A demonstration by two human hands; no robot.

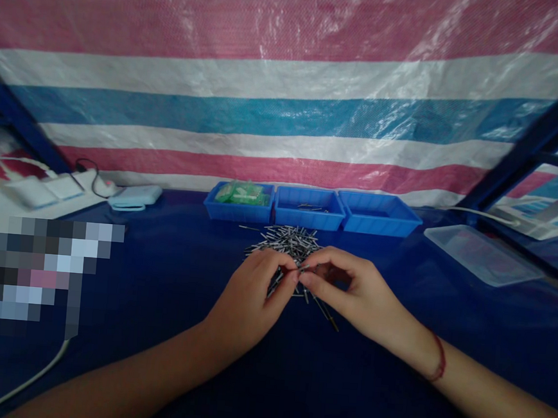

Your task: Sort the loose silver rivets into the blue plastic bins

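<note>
My left hand (257, 290) and my right hand (366, 294) meet over a heap of thin metal pins (292, 237) at the middle of the blue table. Thumb and forefinger of each hand are pinched together, fingertips almost touching. Between them shows a short bit of a thin metal pin (304, 268); most of it is hidden by the fingers. Several loose pins stick out below the hands, one with a brassy end (334, 323). Behind the heap stand a left blue bin (211, 210), a middle blue bin (308, 220) and a right blue bin (381, 226).
Green plastic packets (242, 193) fill the left bin; a few pins lie in the middle one. A clear plastic lid (483, 256) lies at the right. At the left are a power strip (51, 194), a light blue case (136, 196), a white cable (28, 382) and a pixelated area.
</note>
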